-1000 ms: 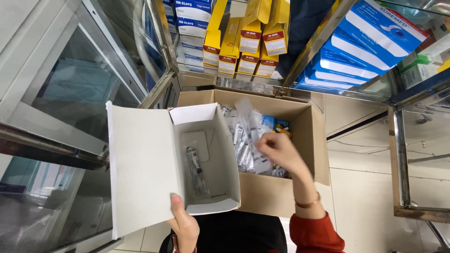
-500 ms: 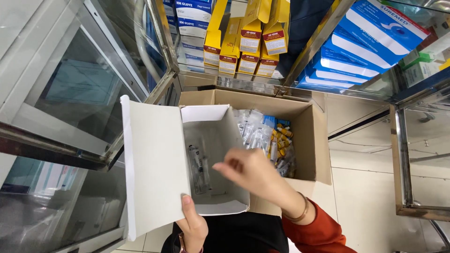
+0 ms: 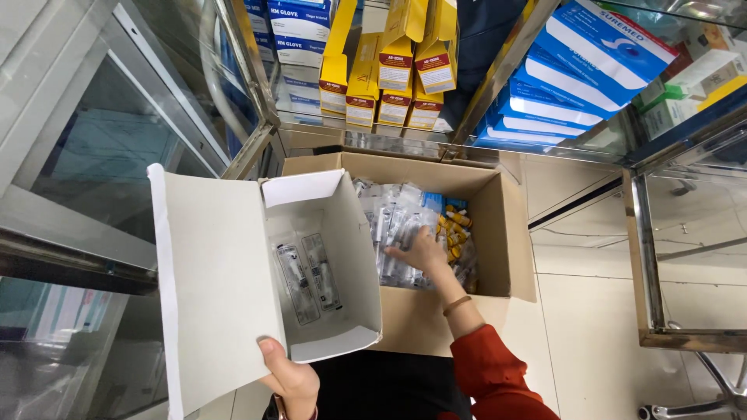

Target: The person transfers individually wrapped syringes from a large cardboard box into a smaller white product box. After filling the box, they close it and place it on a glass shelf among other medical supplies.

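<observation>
White box (image 3: 327, 257): now holds two sealed packets (image 3: 307, 278) side by side; a second ago only one.
Cardboard box (image 3: 502, 225): on the floor just beyond, full of clear packets (image 3: 397, 225) and yellow-capped pieces.
Your right hand (image 3: 420, 250): back in the cardboard box, fingers loosely spread on the packets.
Your left hand (image 3: 292, 377): grips the white box's lower edge.

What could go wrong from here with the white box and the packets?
The left hand grips the open white box only at its bottom edge, so it might tip and spill its two sealed packets. The right hand digs in the brown carton's loose pile; packets may slip out.
</observation>
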